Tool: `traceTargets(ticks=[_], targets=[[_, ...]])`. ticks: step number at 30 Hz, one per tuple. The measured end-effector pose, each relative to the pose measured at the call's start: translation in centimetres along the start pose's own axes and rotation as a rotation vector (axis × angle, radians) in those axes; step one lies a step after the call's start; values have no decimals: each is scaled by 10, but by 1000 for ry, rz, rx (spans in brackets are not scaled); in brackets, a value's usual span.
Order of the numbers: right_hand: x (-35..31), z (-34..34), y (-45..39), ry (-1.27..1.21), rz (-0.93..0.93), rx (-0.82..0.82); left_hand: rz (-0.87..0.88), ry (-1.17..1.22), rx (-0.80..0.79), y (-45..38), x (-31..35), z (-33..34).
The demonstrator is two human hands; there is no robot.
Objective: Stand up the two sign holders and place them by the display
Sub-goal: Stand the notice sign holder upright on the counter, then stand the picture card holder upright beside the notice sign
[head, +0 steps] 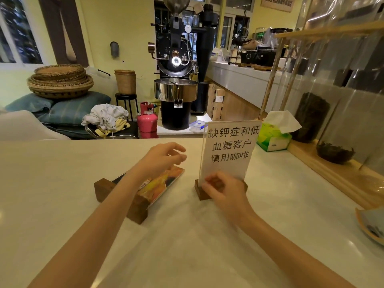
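Note:
A sign holder with a white printed sheet [230, 148] stands upright on its dark wooden base on the pale counter [62, 183]. My right hand [223, 190] grips that base from the near side. To its left a second sign holder with an orange picture [164, 185] lies flat, its dark wooden base [137, 210] pointing toward me. Above the flat sign hovers my left hand [162, 159], fingers spread, touching nothing. The glass display case [332, 100] with its wooden frame stands at the right.
A green tissue box [274, 136] sits behind the upright sign, next to the display's wooden ledge [324, 173]. A dish [372, 227] rests at the counter's right edge. Beyond the counter stand a black coffee roaster [176, 80], a pink gas bottle [147, 121] and stacked baskets [60, 81].

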State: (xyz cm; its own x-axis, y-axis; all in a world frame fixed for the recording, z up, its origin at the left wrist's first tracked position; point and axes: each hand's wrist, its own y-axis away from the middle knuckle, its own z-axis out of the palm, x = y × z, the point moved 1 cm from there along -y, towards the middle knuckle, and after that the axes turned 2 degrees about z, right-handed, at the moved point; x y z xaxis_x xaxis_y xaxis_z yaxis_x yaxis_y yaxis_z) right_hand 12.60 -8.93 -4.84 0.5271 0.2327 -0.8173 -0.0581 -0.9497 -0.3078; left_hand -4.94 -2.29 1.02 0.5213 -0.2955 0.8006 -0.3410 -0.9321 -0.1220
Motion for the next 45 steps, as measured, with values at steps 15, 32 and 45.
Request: traceTargets(ticks=[15, 32, 45], targets=[[-34, 95, -30, -444, 680, -309, -381, -380, 41, 14, -96, -70], [-36, 92, -30, -390, 409, -131, -217, -122, 292, 19, -94, -64], [-46, 66, -27, -55, -67, -14, 9, 57, 517, 33, -73, -46]])
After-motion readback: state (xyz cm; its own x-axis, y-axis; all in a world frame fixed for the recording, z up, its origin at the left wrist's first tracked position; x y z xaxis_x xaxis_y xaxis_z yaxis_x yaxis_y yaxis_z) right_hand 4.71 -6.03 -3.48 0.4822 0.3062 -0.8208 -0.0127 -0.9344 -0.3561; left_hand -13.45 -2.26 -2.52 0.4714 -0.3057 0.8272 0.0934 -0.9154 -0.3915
